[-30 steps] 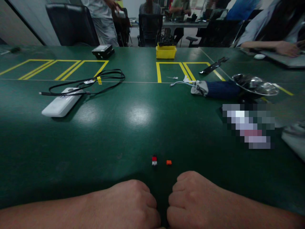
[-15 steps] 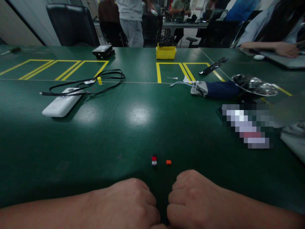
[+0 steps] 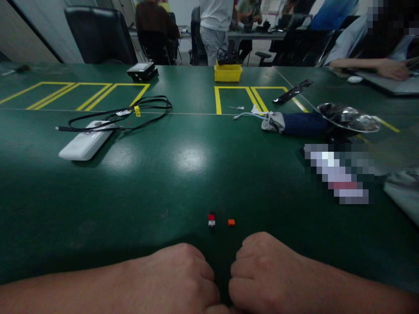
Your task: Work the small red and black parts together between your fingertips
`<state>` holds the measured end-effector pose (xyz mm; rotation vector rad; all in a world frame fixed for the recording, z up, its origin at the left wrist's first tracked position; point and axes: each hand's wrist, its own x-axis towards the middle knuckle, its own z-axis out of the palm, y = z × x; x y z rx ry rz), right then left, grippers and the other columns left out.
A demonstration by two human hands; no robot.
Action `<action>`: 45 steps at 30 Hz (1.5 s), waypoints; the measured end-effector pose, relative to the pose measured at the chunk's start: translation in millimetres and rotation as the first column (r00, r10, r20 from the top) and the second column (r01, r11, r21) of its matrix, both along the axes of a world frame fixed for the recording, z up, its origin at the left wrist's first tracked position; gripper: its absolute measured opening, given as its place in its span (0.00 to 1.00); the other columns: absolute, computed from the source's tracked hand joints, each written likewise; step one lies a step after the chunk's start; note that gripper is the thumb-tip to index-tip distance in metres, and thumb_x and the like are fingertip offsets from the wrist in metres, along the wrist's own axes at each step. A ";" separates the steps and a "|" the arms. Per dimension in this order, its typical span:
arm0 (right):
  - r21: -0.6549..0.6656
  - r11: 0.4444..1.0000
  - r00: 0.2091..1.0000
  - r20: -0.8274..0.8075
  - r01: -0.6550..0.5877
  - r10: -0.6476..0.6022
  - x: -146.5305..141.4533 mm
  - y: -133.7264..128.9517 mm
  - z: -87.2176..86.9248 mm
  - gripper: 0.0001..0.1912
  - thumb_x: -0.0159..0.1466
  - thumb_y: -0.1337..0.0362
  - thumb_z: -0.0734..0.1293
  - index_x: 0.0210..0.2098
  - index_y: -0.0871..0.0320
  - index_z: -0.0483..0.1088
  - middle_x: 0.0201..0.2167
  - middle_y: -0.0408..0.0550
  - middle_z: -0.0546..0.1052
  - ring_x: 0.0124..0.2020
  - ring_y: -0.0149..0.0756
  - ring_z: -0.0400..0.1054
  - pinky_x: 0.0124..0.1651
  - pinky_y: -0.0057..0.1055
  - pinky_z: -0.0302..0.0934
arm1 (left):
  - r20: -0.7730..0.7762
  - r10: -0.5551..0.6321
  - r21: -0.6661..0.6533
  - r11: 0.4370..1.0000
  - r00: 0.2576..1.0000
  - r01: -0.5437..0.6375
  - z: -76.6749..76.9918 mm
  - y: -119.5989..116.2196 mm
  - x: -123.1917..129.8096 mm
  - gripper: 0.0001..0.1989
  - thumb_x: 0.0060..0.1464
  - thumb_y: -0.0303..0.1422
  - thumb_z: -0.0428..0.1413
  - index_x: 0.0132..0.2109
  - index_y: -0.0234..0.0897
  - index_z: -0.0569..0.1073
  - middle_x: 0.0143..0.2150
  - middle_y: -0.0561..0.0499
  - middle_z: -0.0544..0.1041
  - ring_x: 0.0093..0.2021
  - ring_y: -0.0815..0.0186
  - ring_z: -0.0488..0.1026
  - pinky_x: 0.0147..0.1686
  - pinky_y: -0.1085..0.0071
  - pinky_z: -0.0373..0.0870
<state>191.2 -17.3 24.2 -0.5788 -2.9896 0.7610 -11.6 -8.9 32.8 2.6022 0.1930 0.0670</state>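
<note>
My left hand (image 3: 183,279) rests at the bottom of the view, curled into a fist. Opposite it, my right hand (image 3: 262,274) is also a closed fist, knuckles turned toward the left one. The two nearly meet at the bottom edge, and nothing shows in either; their palms are hidden. Just beyond the gap between them lies a tiny red, white and black toy block piece (image 3: 211,220). To its right sits a small orange toy block (image 3: 231,222), a little beyond my right hand. Neither hand touches these pieces.
On the green table (image 3: 147,187) lie a white power bank (image 3: 87,144) with a black cable (image 3: 153,101), a navy pouch (image 3: 304,123), a shiny metal bowl (image 3: 350,117) and a blurred-out flat object (image 3: 337,174). A yellow bin (image 3: 228,73) stands farther back. People are beyond the table.
My hands and the small blocks stay where they were. In the background, a standing person in grey has moved to the right.
</note>
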 end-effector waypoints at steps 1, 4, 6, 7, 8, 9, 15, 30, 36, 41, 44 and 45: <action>0.000 1.000 1.000 0.000 -0.004 0.004 -0.1 0.2 -0.2 0.16 0.66 0.61 0.58 0.24 0.58 0.65 0.20 0.40 0.72 0.21 0.29 0.59 0.26 0.32 0.44 | -0.004 -0.005 0.002 1.000 1.000 0.005 0.0 -0.2 -0.2 0.05 0.56 0.30 0.54 0.31 0.38 0.70 0.22 0.55 0.73 0.22 0.70 0.68 0.23 0.70 0.64; 0.004 1.000 1.000 -0.003 -0.006 0.006 -0.7 0.8 -0.2 0.15 0.66 0.61 0.59 0.24 0.58 0.65 0.20 0.40 0.72 0.21 0.29 0.59 0.26 0.32 0.44 | -0.018 -0.013 0.005 1.000 1.000 0.013 -0.5 -1.0 -0.6 0.05 0.56 0.30 0.54 0.31 0.38 0.70 0.22 0.55 0.73 0.21 0.70 0.68 0.23 0.70 0.64; 0.009 1.000 1.000 -0.011 0.000 0.000 -1.1 0.9 0.0 0.15 0.66 0.61 0.59 0.24 0.58 0.65 0.20 0.41 0.71 0.21 0.29 0.59 0.26 0.31 0.44 | -0.017 -0.006 0.002 1.000 1.000 0.006 -1.1 -1.5 -0.3 0.05 0.56 0.30 0.53 0.31 0.38 0.69 0.22 0.55 0.73 0.21 0.69 0.68 0.23 0.70 0.64; 0.012 1.000 1.000 -0.013 0.004 -0.004 -1.2 0.8 0.1 0.16 0.66 0.61 0.58 0.24 0.58 0.65 0.20 0.41 0.71 0.21 0.29 0.59 0.26 0.31 0.45 | -0.016 -0.001 0.001 1.000 1.000 0.001 -1.2 -1.5 -0.1 0.05 0.56 0.31 0.53 0.31 0.38 0.69 0.22 0.55 0.73 0.21 0.69 0.68 0.23 0.70 0.64; 0.015 1.000 1.000 -0.015 0.007 -0.007 -1.1 0.6 0.1 0.16 0.66 0.61 0.58 0.24 0.58 0.65 0.20 0.41 0.71 0.21 0.29 0.59 0.26 0.31 0.45 | -0.016 0.001 -0.002 1.000 1.000 -0.001 -1.2 -1.5 0.1 0.05 0.56 0.31 0.53 0.31 0.38 0.69 0.22 0.55 0.73 0.21 0.69 0.68 0.23 0.70 0.64; 0.018 1.000 1.000 -0.017 0.007 -0.007 -1.0 0.2 0.1 0.16 0.66 0.61 0.58 0.23 0.58 0.65 0.20 0.41 0.71 0.21 0.29 0.59 0.26 0.31 0.45 | -0.016 -0.001 -0.004 1.000 1.000 0.001 -1.0 -1.4 0.3 0.05 0.56 0.31 0.53 0.32 0.38 0.69 0.22 0.55 0.73 0.22 0.69 0.68 0.23 0.70 0.64; 0.038 0.997 0.989 -0.134 0.072 -0.066 3.7 -1.1 -3.1 0.13 0.65 0.63 0.58 0.26 0.58 0.65 0.21 0.41 0.70 0.22 0.28 0.59 0.26 0.30 0.48 | 0.059 0.071 0.007 0.997 0.996 -0.071 0.4 -0.2 -3.5 0.04 0.56 0.29 0.53 0.32 0.38 0.68 0.24 0.54 0.72 0.23 0.69 0.67 0.26 0.70 0.65; -0.008 0.800 0.777 -0.232 0.600 -0.585 11.1 24.4 -17.7 0.12 0.58 0.68 0.64 0.42 0.56 0.68 0.37 0.48 0.70 0.34 0.33 0.66 0.37 0.32 0.62 | 0.148 0.726 -0.119 0.688 0.672 -0.716 -26.1 15.0 -4.4 0.22 0.48 0.24 0.56 0.51 0.40 0.65 0.46 0.47 0.71 0.45 0.62 0.69 0.45 0.61 0.70; -0.010 0.841 0.817 -0.233 0.541 -0.528 12.9 27.0 -21.8 0.07 0.60 0.69 0.63 0.38 0.56 0.70 0.37 0.47 0.71 0.35 0.32 0.66 0.38 0.30 0.62 | 0.158 0.663 -0.117 0.748 0.731 -0.653 -28.7 19.1 -6.0 0.19 0.52 0.22 0.52 0.50 0.41 0.68 0.46 0.48 0.72 0.46 0.63 0.69 0.45 0.64 0.71; -0.067 0.869 0.822 -0.297 0.490 -0.486 14.2 27.0 -23.3 0.09 0.61 0.71 0.62 0.40 0.57 0.69 0.38 0.47 0.72 0.37 0.32 0.67 0.40 0.30 0.63 | 0.152 0.653 -0.170 0.757 0.742 -0.631 -25.6 19.4 -5.8 0.14 0.52 0.21 0.50 0.44 0.39 0.71 0.44 0.48 0.71 0.43 0.67 0.70 0.42 0.70 0.72; -0.082 0.880 0.817 -0.341 0.467 -0.465 14.8 26.2 -22.0 0.09 0.62 0.71 0.61 0.40 0.57 0.70 0.37 0.47 0.73 0.36 0.31 0.67 0.39 0.29 0.63 | 0.164 0.674 -0.215 0.737 0.721 -0.641 -22.3 19.6 -5.6 0.14 0.51 0.19 0.49 0.42 0.38 0.70 0.44 0.48 0.71 0.42 0.68 0.70 0.40 0.72 0.71; -0.079 0.883 0.817 -0.348 0.463 -0.459 14.9 26.0 -21.3 0.09 0.62 0.71 0.61 0.40 0.58 0.70 0.36 0.47 0.72 0.36 0.31 0.67 0.38 0.29 0.63 | 0.171 0.677 -0.224 0.734 0.715 -0.641 -21.5 19.8 -5.5 0.14 0.51 0.19 0.49 0.41 0.37 0.70 0.44 0.48 0.71 0.42 0.68 0.70 0.40 0.72 0.71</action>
